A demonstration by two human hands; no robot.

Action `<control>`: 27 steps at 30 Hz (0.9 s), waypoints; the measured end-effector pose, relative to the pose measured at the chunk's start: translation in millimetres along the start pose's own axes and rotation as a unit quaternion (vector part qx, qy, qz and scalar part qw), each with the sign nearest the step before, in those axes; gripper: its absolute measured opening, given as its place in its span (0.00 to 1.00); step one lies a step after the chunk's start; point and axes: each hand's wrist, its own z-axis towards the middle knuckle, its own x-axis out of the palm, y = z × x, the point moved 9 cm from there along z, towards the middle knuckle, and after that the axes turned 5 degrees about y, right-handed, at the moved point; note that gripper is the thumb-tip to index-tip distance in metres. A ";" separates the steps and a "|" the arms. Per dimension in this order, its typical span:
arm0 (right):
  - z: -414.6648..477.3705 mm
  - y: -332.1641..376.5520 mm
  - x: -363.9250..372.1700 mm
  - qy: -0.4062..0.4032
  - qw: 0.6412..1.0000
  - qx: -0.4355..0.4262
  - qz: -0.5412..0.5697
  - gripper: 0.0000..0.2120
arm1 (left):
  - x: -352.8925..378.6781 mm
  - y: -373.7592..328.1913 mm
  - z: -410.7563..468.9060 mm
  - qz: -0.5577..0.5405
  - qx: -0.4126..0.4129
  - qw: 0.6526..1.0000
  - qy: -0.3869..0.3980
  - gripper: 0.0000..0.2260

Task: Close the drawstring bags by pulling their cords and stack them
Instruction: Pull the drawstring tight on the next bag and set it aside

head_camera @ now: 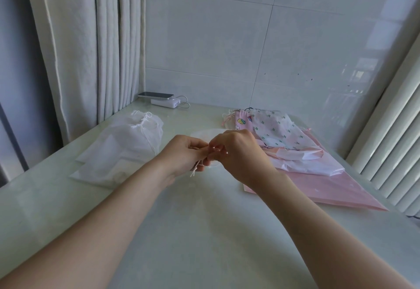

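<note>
A small, thin white drawstring bag (205, 134) lies on the table behind my hands, mostly hidden by them. My left hand (185, 154) pinches its white cord (195, 170), whose ends hang below my fingers. My right hand (236, 152) meets the left one, its curled fingertips pinching the same cord or the bag's mouth. On the left sits a stack of white mesh drawstring bags (122, 150) with gathered tops. A loose pile of pink and patterned bags (284, 143) lies on the right.
A pale table top (193, 232) runs toward me. A phone (155, 95) rests on a white power bank (166, 102) at the far edge near the curtain (91, 45). A tiled wall stands behind; a ribbed panel (391, 147) lines the right side.
</note>
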 end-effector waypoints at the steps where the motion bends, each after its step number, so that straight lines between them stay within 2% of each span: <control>1: 0.8 1.4 1.7 0.001 1.000 -0.004 -0.022 0.04 | -0.2 -0.5 -0.8 0.002 -0.003 1.000 -0.004 0.09; 4: 1.5 0.5 6.0 0.003 0.998 0.019 -0.060 0.02 | -1.1 -1.2 -2.1 0.009 -0.008 1.000 -0.017 0.09; 8: 1.7 -5.9 8.8 -0.016 0.994 0.091 -0.061 0.08 | 0.0 -1.5 -2.5 -0.009 -0.002 1.000 -0.024 0.09; 11: -0.6 -9.8 11.5 -0.009 0.990 0.133 -0.054 0.09 | 2.3 -1.9 -1.3 0.012 -0.009 1.000 -0.022 0.08; 20: -4.3 -11.2 7.8 -0.034 0.991 0.126 -0.004 0.09 | 1.8 -2.3 1.8 0.016 -0.007 0.999 -0.033 0.07; 27: -4.8 -4.5 8.6 0.014 0.992 0.120 -0.044 0.09 | 7.3 4.2 3.2 -0.015 -0.036 0.999 -0.018 0.06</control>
